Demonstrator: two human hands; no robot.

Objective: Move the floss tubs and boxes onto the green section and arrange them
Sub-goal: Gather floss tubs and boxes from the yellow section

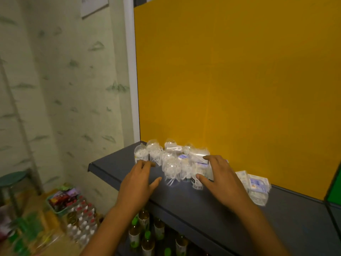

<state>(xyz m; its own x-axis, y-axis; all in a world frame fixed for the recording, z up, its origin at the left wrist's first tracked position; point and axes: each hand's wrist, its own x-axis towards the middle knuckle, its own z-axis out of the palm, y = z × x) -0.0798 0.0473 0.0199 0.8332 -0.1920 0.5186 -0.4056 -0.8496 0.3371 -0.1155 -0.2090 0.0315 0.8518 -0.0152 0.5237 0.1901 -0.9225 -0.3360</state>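
Note:
Several clear floss tubs (170, 164) lie in a heap on the dark grey shelf (212, 206), against the yellow back panel (230, 80). A few flat floss boxes (257, 183) are stacked to the right of the heap. My left hand (139, 179) hovers with fingers spread at the heap's left side, fingertips near the leftmost tub. My right hand (219, 174) reaches over the heap's right side with fingers apart, touching a tub with a barcode label (196, 182). Neither hand clearly grips anything. A sliver of the green section (336, 183) shows at the far right.
Bottles (145, 230) with green and white caps stand on the level below the shelf. On the floor at left are a basket of packets (61, 199), packs of small bottles (83, 218) and a green stool (13, 177). Patterned wallpaper covers the left wall.

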